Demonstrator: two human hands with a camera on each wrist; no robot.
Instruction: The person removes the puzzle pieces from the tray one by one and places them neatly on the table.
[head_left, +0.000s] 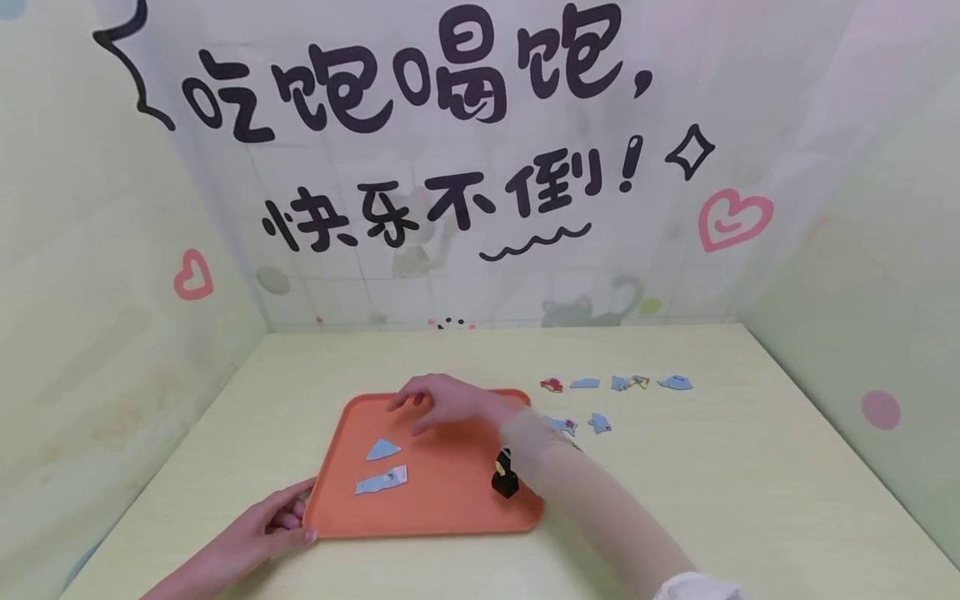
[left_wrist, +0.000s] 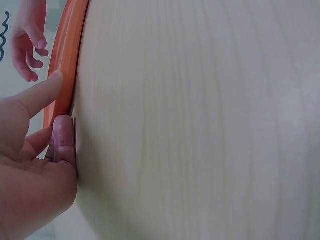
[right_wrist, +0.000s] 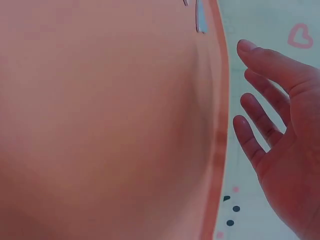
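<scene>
An orange tray (head_left: 442,521) lies on the table. My left hand (head_left: 279,521) grips its near left corner; in the left wrist view the thumb lies against the rim and other fingers curl in by the underside. Over the far part of the tray hovers my right hand (head_left: 447,402), empty, its fingers loosely bent and apart. Below it on the tray lie a light-blue triangular puzzle piece (head_left: 383,450) and a longer light-blue strip piece (head_left: 381,480). A small black object with a yellowish patch (head_left: 506,482) stands at the tray's right side, partly behind the right forearm.
Right of the tray, several puzzle pieces lie on the pale wood table (head_left: 720,500): a red one (head_left: 551,385), a flat blue one (head_left: 585,383), a blue-and-yellow group (head_left: 630,382), a rounded blue one (head_left: 677,382) and another blue one (head_left: 600,422). The forearm covers part of that area.
</scene>
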